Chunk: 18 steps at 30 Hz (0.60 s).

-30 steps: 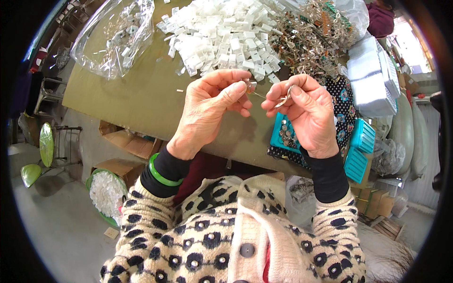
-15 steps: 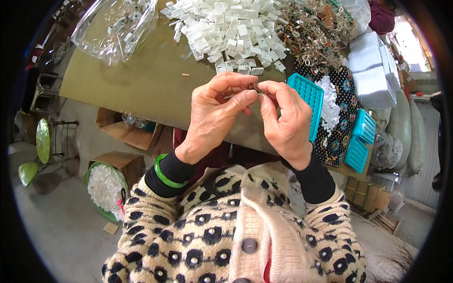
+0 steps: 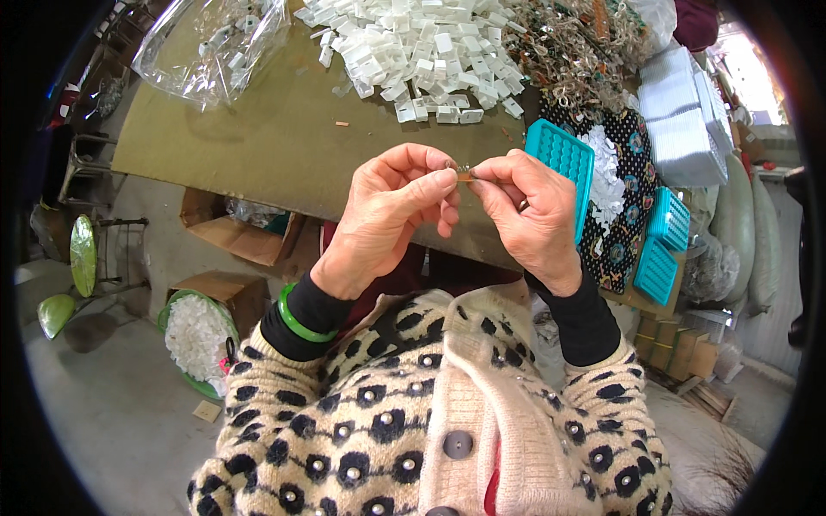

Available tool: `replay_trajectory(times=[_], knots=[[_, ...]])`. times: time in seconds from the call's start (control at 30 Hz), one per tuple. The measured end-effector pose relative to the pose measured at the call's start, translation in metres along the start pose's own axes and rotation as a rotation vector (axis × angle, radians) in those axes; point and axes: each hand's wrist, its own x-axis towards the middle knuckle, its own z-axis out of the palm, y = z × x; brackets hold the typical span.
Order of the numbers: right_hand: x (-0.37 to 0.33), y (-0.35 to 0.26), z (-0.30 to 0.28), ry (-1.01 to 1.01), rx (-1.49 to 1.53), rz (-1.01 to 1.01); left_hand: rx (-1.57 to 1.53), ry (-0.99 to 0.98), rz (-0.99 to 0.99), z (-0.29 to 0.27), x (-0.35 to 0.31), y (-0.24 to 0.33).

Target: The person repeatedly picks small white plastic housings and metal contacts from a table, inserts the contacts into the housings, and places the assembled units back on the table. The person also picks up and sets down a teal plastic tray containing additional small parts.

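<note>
Both hands meet over the near edge of the table, fingertip to fingertip. My left hand [image 3: 379,215] pinches one end of a small orange-brown part with fine wire [image 3: 465,176] between thumb and index finger. The other end sits in the pinch of my right hand [image 3: 535,215]. Fingertips cover most of the part, so its exact kind cannot be made out. Beyond the hands lies a large heap of white plastic pieces [image 3: 422,52]. To its right is a tangled pile of small transparent and brown parts [image 3: 576,47]. A teal tray with round hollows [image 3: 559,168] lies just right of my right hand.
White scraps [image 3: 607,176] lie on a dark patterned cloth [image 3: 635,219]. Two smaller teal trays [image 3: 658,275] and stacked white trays [image 3: 680,120] stand farther right. A transparent bag [image 3: 211,52] rests far left on the table [image 3: 258,146]. A basket of white pieces [image 3: 196,340] stands below.
My hands have drawn slightly apart and a little lower. The orange-brown part now shows between the fingertips, where before it was mostly hidden.
</note>
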Motion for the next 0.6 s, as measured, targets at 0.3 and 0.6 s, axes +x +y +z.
replay_trajectory(times=[0.3,0.6], knots=[[-0.005,0.004,-0.012,-0.026,0.202,0.07,-0.14,-0.057,-0.055,0.01,-0.002,-0.008],[-0.018,0.006,-0.014,-0.006,0.943,0.472,-0.256,-0.26,-0.165,0.019,0.002,-0.016]])
